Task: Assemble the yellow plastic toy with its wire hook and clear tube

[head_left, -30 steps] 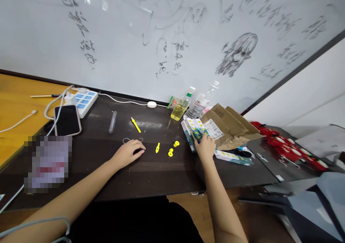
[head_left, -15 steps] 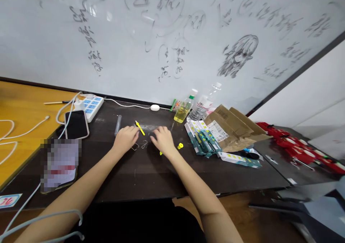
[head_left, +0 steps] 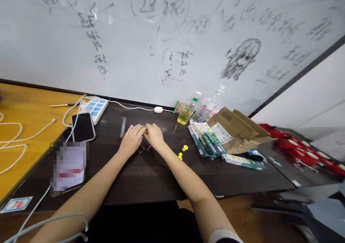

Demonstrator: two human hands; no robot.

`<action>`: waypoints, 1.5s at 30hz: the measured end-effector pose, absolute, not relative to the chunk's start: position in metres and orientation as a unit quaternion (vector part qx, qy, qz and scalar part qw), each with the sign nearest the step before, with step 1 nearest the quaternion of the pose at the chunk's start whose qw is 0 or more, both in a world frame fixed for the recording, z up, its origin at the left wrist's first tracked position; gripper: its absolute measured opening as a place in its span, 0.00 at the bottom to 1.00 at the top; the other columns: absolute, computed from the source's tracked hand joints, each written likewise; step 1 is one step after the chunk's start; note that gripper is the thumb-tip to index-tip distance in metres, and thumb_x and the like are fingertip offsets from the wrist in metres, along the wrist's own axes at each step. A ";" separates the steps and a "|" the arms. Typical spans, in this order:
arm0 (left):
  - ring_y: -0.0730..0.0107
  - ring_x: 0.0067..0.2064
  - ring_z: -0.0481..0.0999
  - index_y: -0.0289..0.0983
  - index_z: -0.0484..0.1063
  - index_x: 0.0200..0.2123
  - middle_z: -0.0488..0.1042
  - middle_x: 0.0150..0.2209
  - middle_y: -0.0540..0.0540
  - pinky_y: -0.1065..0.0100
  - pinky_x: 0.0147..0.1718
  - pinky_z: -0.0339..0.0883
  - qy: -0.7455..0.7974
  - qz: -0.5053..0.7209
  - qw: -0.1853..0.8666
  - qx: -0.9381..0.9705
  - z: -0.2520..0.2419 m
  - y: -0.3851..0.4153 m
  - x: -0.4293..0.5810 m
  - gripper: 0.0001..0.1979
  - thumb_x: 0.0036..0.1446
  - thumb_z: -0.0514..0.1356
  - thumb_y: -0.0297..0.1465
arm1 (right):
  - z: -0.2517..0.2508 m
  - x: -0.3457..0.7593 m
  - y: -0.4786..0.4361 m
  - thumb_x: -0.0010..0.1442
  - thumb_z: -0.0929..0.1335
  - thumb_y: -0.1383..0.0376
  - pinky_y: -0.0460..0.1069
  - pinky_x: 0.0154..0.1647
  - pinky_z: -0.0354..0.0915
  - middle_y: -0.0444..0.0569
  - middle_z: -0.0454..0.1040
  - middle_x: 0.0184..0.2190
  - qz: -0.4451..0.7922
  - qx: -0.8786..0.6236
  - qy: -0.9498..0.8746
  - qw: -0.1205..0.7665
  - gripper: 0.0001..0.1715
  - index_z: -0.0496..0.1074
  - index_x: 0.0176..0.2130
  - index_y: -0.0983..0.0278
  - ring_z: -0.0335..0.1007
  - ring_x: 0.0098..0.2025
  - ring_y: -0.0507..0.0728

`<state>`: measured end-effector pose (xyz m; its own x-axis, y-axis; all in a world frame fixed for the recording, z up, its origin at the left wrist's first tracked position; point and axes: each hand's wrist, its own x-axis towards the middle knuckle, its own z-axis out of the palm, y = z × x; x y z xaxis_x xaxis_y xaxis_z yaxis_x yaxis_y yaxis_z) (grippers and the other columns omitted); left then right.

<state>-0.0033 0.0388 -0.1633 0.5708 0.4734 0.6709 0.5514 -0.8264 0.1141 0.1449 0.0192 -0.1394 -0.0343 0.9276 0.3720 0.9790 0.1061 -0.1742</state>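
Note:
My left hand and my right hand meet over the dark desk, fingertips almost together. Between them a slim yellow stick shows only in a small part; the fingers of both hands are closed about it and cover the rest. Two bent wire pieces lie just below the hands. Left of my left hand is a clear plastic tube. To the right of my right forearm are two small yellow pieces, one partly behind the other.
Teal-and-white boxes, an opened cardboard package and two bottles stand at the right. On the left are two phones, a power strip and loose white cables. A whiteboard rises behind the desk.
My hands have come together, my right hand moving left. The yellow stick, which lay on the desk between them, is now between my fingers. The view has shifted slightly.

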 end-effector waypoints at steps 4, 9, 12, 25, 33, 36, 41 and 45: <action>0.63 0.44 0.72 0.38 0.61 0.58 0.74 0.40 0.43 0.59 0.49 0.62 -0.238 -0.311 0.032 -0.920 -0.160 0.023 0.001 0.20 0.63 0.48 0.29 | -0.140 0.166 -0.012 0.57 0.66 0.59 0.46 0.30 0.60 0.43 0.69 0.24 0.189 -0.583 -0.700 0.367 0.11 0.66 0.29 0.64 0.63 0.27 0.51; 0.66 0.40 0.72 0.39 0.67 0.51 0.73 0.38 0.45 0.67 0.38 0.65 -0.250 -0.290 -0.040 -0.923 -0.160 0.004 0.011 0.16 0.65 0.46 0.32 | -0.143 0.215 -0.039 0.54 0.68 0.56 0.46 0.30 0.61 0.42 0.69 0.24 0.343 -0.517 -0.656 0.431 0.17 0.71 0.39 0.66 0.64 0.26 0.50; 0.68 0.41 0.73 0.42 0.69 0.48 0.74 0.39 0.48 0.69 0.38 0.64 -0.248 -0.273 -0.097 -0.925 -0.162 0.003 0.011 0.15 0.65 0.46 0.36 | -0.141 0.247 -0.053 0.53 0.68 0.57 0.45 0.28 0.58 0.43 0.67 0.23 0.246 -0.581 -0.655 0.417 0.15 0.73 0.36 0.66 0.61 0.25 0.49; 0.68 0.39 0.75 0.42 0.70 0.42 0.76 0.41 0.49 0.71 0.34 0.60 -0.208 -0.186 -0.147 -0.949 -0.172 0.002 0.013 0.17 0.65 0.45 0.41 | -0.149 0.278 -0.141 0.56 0.63 0.65 0.47 0.33 0.59 0.44 0.69 0.26 0.078 -0.712 -0.658 0.234 0.09 0.71 0.38 0.63 0.65 0.30 0.53; 0.66 0.35 0.75 0.41 0.70 0.40 0.76 0.34 0.48 0.71 0.31 0.58 -0.184 -0.149 -0.168 -0.957 -0.175 0.000 0.012 0.16 0.64 0.47 0.41 | -0.146 0.278 -0.136 0.56 0.59 0.73 0.47 0.39 0.61 0.48 0.69 0.38 0.056 -0.696 -0.694 0.174 0.22 0.70 0.48 0.61 0.67 0.36 0.52; 0.66 0.34 0.75 0.41 0.70 0.40 0.76 0.33 0.48 0.71 0.31 0.58 -0.192 -0.153 -0.176 -0.953 -0.175 0.001 0.011 0.15 0.63 0.47 0.41 | -0.141 0.275 -0.135 0.54 0.62 0.73 0.46 0.36 0.60 0.48 0.69 0.38 0.068 -0.690 -0.706 0.145 0.19 0.71 0.45 0.61 0.67 0.33 0.52; 0.67 0.33 0.75 0.42 0.70 0.40 0.76 0.32 0.49 0.71 0.30 0.58 -0.195 -0.171 -0.183 -0.948 -0.174 0.000 0.010 0.15 0.63 0.47 0.41 | -0.145 0.271 -0.139 0.54 0.65 0.72 0.48 0.39 0.60 0.49 0.71 0.36 0.089 -0.684 -0.713 0.122 0.14 0.71 0.41 0.62 0.68 0.35 0.54; 0.67 0.30 0.74 0.42 0.71 0.40 0.75 0.30 0.48 0.71 0.29 0.58 -0.199 -0.182 -0.188 -0.944 -0.173 -0.002 0.010 0.15 0.62 0.48 0.42 | -0.149 0.266 -0.137 0.54 0.65 0.72 0.48 0.36 0.60 0.47 0.70 0.31 0.102 -0.688 -0.701 0.155 0.08 0.70 0.37 0.63 0.65 0.31 0.53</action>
<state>0.0102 -0.0019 -0.1727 0.8546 0.4447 0.2681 0.3078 -0.8496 0.4282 0.2663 -0.1370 -0.1487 -0.0044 0.9971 0.0758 0.9338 0.0312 -0.3565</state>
